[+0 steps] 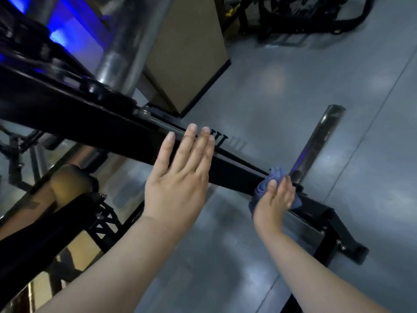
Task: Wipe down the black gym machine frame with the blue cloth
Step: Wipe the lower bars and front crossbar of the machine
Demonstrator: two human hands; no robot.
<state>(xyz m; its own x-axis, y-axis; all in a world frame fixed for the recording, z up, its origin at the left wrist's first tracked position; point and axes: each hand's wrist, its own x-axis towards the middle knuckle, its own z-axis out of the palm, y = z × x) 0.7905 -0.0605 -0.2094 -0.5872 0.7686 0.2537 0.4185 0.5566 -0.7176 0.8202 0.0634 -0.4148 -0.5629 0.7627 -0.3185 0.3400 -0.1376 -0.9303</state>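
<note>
A long black machine frame beam (pixel 234 171) slopes from the upper left down to a black foot bracket at the lower right. My right hand (pixel 274 201) presses a bunched blue cloth (pixel 269 180) against the beam near its lower end, just left of a chrome post. My left hand (pixel 180 175) lies flat on the beam higher up, fingers spread and straight, holding nothing. Part of the cloth is hidden under my right palm.
A chrome post (pixel 316 145) rises beside the cloth. A thick chrome column (pixel 117 50) and a brown panel (pixel 187 53) stand behind the beam. A padded roller (pixel 70 185) and black struts sit at lower left. More dark equipment (pixel 293 16) lies top right on the grey floor (pixel 293 91).
</note>
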